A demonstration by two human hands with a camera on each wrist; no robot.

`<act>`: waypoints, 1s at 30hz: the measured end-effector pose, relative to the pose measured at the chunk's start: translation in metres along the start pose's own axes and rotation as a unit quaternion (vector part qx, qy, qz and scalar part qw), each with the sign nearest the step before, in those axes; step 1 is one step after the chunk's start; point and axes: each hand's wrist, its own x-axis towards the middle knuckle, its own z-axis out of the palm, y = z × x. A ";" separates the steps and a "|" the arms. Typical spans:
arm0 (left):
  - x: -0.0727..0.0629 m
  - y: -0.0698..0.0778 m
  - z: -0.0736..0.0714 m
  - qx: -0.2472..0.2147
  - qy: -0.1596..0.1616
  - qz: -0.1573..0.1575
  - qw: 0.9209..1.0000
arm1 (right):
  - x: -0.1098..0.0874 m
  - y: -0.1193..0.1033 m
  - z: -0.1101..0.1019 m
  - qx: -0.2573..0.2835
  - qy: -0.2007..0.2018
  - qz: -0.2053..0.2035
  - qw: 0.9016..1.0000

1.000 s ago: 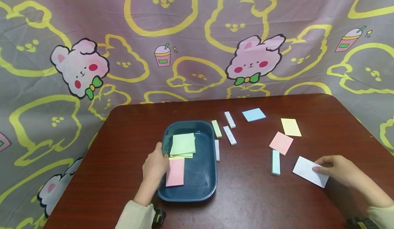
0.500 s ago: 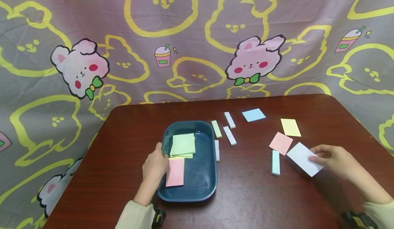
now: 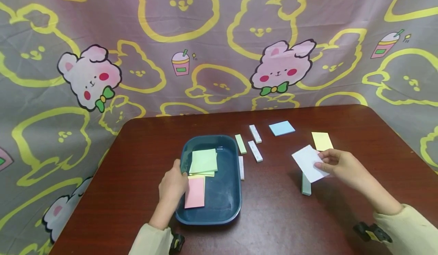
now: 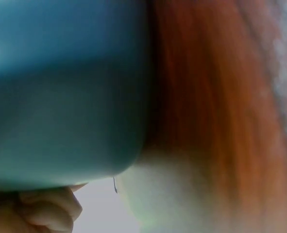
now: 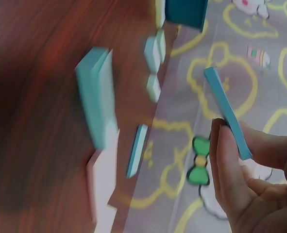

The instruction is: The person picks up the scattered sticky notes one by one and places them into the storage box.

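Observation:
My left hand grips the left rim of a dark blue tray. Inside the tray's left half lie light green sticky notes and a pink sticky-note pad with a yellow edge showing. Between thumb and fingers, my right hand pinches a pale sticky-note pad, held above the table; in the right wrist view the same pad looks blue and edge-on. It partly covers a narrow teal pad and, in the head view, nearly hides a pink pad.
Several narrow pads lie right of the tray, among them a green one and a white one. A blue pad and a yellow pad lie farther back. A patterned cloth hangs behind the table.
My right hand has lifted the pale pad off the table and carried it left and farther back, over the pink and teal pads. The left hand and tray have stayed put.

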 end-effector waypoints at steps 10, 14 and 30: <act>0.000 -0.001 0.000 -0.001 -0.001 0.001 1.000 | 0.008 -0.050 0.025 0.082 -0.074 -0.039 0.993; -0.001 0.000 0.000 0.000 -0.001 0.000 1.000 | 0.010 -0.072 0.038 0.082 -0.079 -0.063 0.991; -0.002 0.000 0.000 -0.003 0.003 -0.001 1.000 | 0.026 -0.139 0.084 0.128 -0.131 -0.064 0.981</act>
